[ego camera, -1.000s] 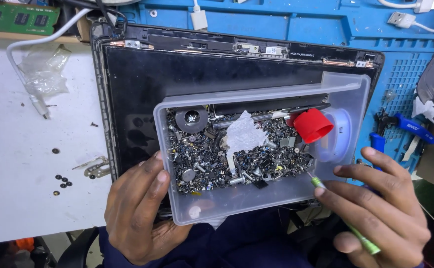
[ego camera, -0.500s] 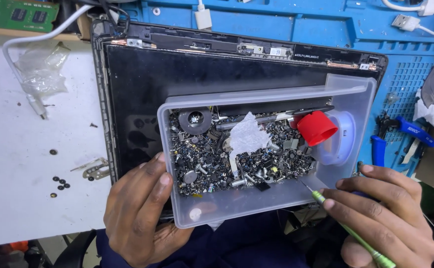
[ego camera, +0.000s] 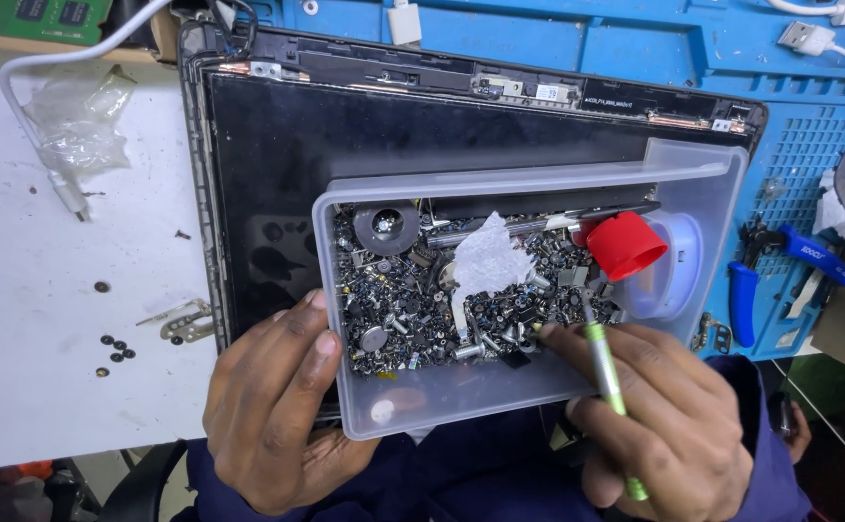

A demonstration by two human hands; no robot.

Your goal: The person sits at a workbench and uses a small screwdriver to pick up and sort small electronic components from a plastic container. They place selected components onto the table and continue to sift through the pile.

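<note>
Since the earlier frame, right hand (ego camera: 664, 416), clamped on slim green screwdriver (ego camera: 608, 372), has advanced over clear plastic parts tray (ego camera: 442, 396); tip points up-left into screws; left hand (ego camera: 272, 411) grips tray's near-left corner

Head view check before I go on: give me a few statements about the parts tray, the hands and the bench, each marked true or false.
1. The clear plastic tray of small screws rests on the dark laptop panel. True.
2. The right hand holds a green screwdriver, tip in the screws. True.
3. The left hand is lifted clear of the tray. False: it grips the tray's near left corner.
4. The red cap lies outside the tray on the white bench. False: it sits inside, at the right.
5. Blue-handled pliers lie right of the tray. True.
</note>
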